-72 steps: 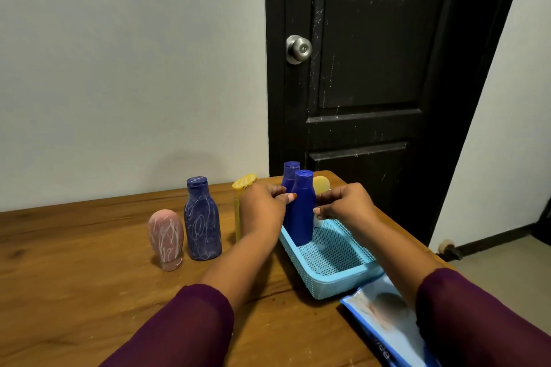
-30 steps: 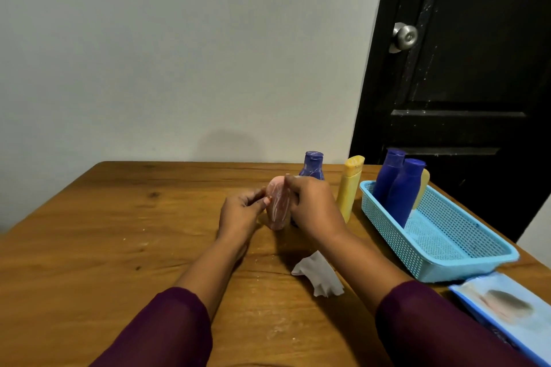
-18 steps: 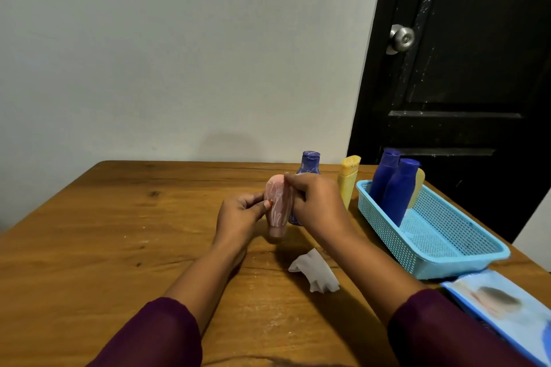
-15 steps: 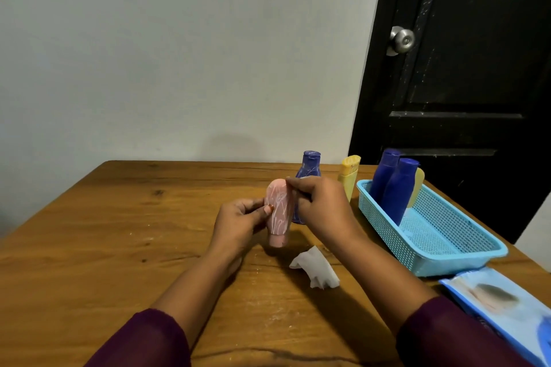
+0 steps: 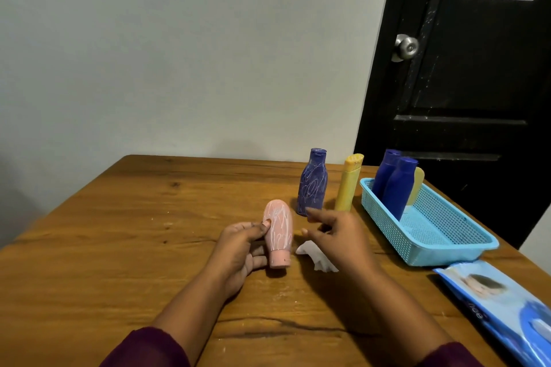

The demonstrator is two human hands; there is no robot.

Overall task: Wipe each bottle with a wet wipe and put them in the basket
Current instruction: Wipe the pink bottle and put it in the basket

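**Pink bottle held in left hand; right hand free**

Left hand (image 5: 238, 249) grips the pink bottle (image 5: 279, 231), cap down, thumb on its scribbled side, over the table (image 5: 119, 247). Just right of the grip a crumpled wipe (image 5: 317, 258) lies on the wood, partly covered by the right hand (image 5: 338, 240), which hovers with fingers spread, holding nothing. Beyond, a scribbled blue bottle (image 5: 313, 185) and a yellow bottle (image 5: 348, 185) stand upright between grip and basket (image 5: 384, 223). The basket holds two blue bottles (image 5: 398, 188) and a yellow one (image 5: 419, 185). Wipes pack (image 5: 501, 301) lies farthest right.
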